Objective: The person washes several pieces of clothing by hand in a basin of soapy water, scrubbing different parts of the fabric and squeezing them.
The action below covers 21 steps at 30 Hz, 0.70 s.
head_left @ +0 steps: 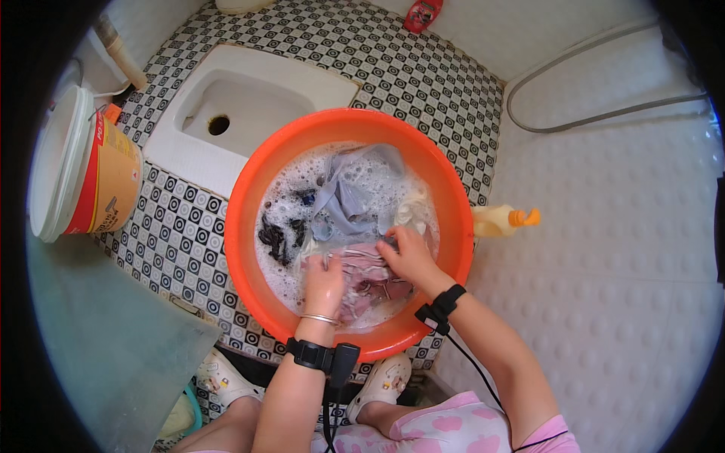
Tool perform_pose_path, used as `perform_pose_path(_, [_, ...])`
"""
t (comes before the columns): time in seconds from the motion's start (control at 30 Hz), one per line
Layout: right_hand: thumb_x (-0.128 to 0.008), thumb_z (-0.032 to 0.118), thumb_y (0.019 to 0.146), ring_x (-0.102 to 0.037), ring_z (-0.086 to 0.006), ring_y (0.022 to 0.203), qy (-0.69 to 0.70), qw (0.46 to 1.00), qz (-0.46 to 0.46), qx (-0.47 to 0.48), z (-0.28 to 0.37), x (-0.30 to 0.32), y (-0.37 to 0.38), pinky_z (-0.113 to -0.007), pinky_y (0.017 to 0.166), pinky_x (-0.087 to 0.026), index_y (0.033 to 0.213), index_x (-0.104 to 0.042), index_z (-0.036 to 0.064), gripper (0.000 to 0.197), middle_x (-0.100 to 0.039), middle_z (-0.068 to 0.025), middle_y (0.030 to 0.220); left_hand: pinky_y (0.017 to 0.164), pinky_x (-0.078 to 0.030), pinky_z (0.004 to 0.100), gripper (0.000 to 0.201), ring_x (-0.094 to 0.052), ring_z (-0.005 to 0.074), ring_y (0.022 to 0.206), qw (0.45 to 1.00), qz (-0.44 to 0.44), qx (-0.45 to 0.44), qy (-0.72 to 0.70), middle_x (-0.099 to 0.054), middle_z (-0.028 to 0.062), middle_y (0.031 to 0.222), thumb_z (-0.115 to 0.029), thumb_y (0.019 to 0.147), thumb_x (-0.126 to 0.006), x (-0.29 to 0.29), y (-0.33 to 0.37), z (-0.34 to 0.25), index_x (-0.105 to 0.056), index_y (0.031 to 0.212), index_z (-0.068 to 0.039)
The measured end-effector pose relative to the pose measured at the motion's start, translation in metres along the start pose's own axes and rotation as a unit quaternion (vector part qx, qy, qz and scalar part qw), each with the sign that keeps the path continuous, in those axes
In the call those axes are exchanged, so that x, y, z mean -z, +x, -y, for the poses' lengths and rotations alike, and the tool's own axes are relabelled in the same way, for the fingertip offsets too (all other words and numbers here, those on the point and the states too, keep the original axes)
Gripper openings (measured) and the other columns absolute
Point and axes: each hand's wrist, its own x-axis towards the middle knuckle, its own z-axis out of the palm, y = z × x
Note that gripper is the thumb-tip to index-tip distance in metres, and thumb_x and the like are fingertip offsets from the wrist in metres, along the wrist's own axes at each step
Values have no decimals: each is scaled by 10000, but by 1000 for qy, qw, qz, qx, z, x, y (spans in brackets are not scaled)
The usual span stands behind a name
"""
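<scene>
A large orange basin (244,279) holds foamy water and soaking clothes. Both my hands are in it at the near side. My left hand (325,285) is closed on the left end of a pink striped garment (362,264), its fingertips partly hidden by cloth and suds. At the garment's upper right edge, my right hand (409,257) grips the fabric with bent fingers. Just beyond my hands floats a light blue-grey garment (347,200). Black cloth (281,240) lies in the foam at the left, and a whitish cloth (412,210) at the right.
Behind the basin is a white squat toilet (181,162) set in patterned tile. A lidded bucket (117,181) stands left, above a translucent panel (113,332). A pale bottle with an orange cap (495,220) touches the basin's right side. A grey hose (581,124) hangs along the white wall.
</scene>
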Motion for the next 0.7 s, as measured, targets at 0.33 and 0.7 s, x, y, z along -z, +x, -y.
perform_pose_path(0.33, [-565, 225, 839, -394, -393, 1251, -202, 925, 319, 33, -10, -18, -9, -501, 993, -388, 1318, -511, 250, 483, -445, -130, 1356, 975, -418, 408, 425, -505, 348, 1149, 853, -24, 15, 521, -491, 225, 1277, -348, 842, -574, 17, -5, 21, -621, 1223, -165])
perform_pose_path(0.7, [-574, 113, 791, -576, -368, 923, 78, 980, 31, 182, 94, -1, -27, -436, 776, -481, 1024, -548, 15, 254, -591, -181, 951, 839, -491, 345, 343, -582, 174, 999, 943, 27, 29, -330, -607, 49, 1089, -304, 977, -458, -6, -13, 5, -518, 1229, -78])
